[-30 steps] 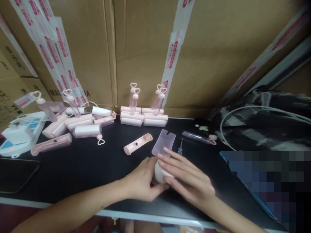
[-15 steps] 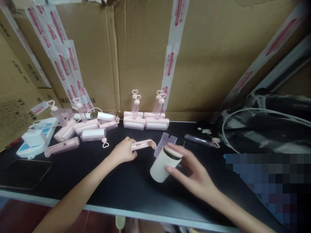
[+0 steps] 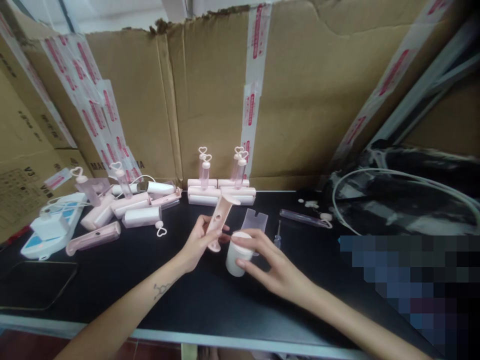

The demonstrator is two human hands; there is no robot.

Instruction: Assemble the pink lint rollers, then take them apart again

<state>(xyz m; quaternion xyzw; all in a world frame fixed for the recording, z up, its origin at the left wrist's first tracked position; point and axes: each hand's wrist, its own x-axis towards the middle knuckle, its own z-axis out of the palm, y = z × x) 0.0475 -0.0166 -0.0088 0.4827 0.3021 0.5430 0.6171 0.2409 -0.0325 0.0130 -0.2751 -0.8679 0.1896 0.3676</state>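
My left hand (image 3: 198,242) is closed around a pink lint roller cover (image 3: 222,212), a curved shell with a hole in it, tilted up over the desk. My right hand (image 3: 275,265) grips a white lint roller roll (image 3: 235,262), thumb and fingers around its upper part. The roll is close to the cover's lower end, and I cannot tell whether they touch. Behind the right hand lies a translucent purple plastic piece (image 3: 255,221). To its right is a small screwdriver (image 3: 278,235).
Several lint rollers with upright heart-topped handles (image 3: 205,175) stand against the cardboard (image 3: 210,100). More roller parts (image 3: 140,216) lie at left, near a power strip (image 3: 69,215) and a dark phone-like slab (image 3: 37,285). A purple tube handle (image 3: 303,218) and white cable (image 3: 375,172) are at right.
My left hand has turned the pink cover from nearly level to upright. My right hand has brought the white roll left, closer to the cover. The view has tilted up slightly.
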